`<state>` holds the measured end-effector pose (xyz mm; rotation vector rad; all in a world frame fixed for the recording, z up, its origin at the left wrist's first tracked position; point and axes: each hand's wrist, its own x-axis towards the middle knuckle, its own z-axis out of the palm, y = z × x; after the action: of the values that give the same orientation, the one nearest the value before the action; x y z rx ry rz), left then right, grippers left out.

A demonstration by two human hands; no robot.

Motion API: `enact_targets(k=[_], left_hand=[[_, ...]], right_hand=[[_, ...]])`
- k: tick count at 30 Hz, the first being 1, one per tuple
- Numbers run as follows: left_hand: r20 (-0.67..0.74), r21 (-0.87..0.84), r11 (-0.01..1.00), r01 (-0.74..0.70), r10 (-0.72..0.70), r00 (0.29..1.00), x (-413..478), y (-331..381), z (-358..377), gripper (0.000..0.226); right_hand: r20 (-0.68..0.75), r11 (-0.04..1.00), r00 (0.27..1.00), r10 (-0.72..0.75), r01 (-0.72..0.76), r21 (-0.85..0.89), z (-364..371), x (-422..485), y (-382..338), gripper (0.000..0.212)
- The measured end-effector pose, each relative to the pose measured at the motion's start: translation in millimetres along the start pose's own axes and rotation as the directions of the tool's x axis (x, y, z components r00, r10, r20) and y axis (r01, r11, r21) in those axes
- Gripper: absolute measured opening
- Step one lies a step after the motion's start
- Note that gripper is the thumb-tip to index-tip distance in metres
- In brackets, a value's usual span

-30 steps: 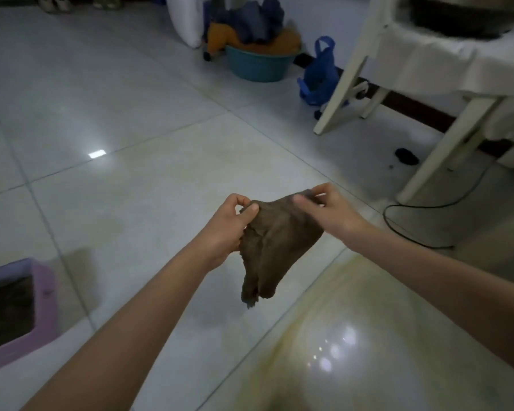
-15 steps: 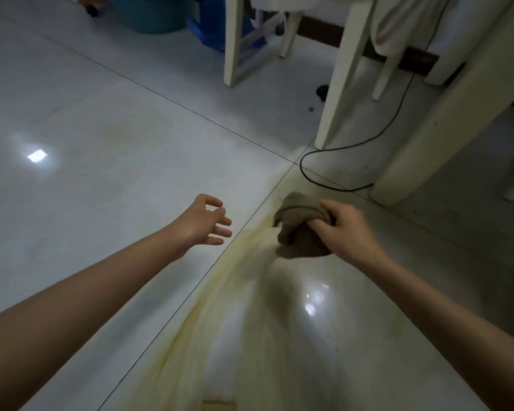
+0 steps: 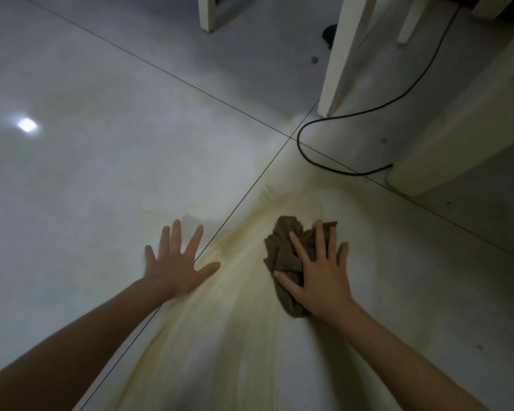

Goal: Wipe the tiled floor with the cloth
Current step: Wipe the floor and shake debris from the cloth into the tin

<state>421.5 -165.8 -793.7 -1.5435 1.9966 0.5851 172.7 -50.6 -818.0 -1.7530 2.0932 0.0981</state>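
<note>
A crumpled brown cloth [image 3: 282, 250] lies on the glossy pale tiled floor [image 3: 101, 173], on a yellowish streaky smear [image 3: 235, 295] that fans out toward me. My right hand [image 3: 319, 281] presses flat on top of the cloth with fingers spread, covering its right and near part. My left hand [image 3: 175, 268] rests palm-down on the floor to the left of the cloth, fingers apart, holding nothing. A dark grout line runs just right of the left hand.
A black cable [image 3: 306, 155] loops on the floor just beyond the cloth. White furniture legs [image 3: 339, 54] [image 3: 208, 13] stand farther back, and a broad cream panel [image 3: 457, 129] slants down at the right. A small dark object [image 3: 328, 32] lies behind the leg.
Both hands held the cloth up in the air. The left hand let go and went flat on the floor; the right hand brought the cloth down onto the smear. The view dropped closer to the floor.
</note>
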Motion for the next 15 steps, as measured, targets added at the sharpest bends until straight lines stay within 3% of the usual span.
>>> enact_targets(k=[3, 6, 9, 12, 15], left_hand=[[0.048, 0.041, 0.999, 0.005, -0.007, 0.999, 13.0, 4.9, 6.9, 0.101], [0.064, 0.025, 1.0, -0.001, -0.001, 0.998, 21.1, 7.4, 16.2, 0.11], [0.065, -0.008, 1.0, -0.006, 0.006, 0.998, 23.3, 8.3, 18.5, 0.117], [0.106, 0.007, 1.0, 0.0, -0.001, 0.994, 22.7, 8.7, 16.2, 0.118], [0.158, 0.021, 1.0, 0.018, -0.022, 0.987, 24.6, 10.5, 11.4, 0.117]], right_hand=[[-0.172, 0.991, 0.98, -0.098, 0.113, 0.076, -0.9, 31.0, 18.3, 0.069], [-0.31, 0.991, 0.947, 0.082, -0.046, 0.122, -21.4, 79.5, 60.8, 0.061], [-0.343, 0.981, 0.923, 0.175, -0.136, 0.136, -44.7, 129.9, 76.0, 0.062], [-0.336, 0.966, 0.916, 0.22, -0.158, 0.202, -50.3, 167.4, 35.0, 0.068], [-0.402, 0.985, 0.914, 0.051, 0.019, 0.169, -28.6, 158.7, -29.1, 0.06]])
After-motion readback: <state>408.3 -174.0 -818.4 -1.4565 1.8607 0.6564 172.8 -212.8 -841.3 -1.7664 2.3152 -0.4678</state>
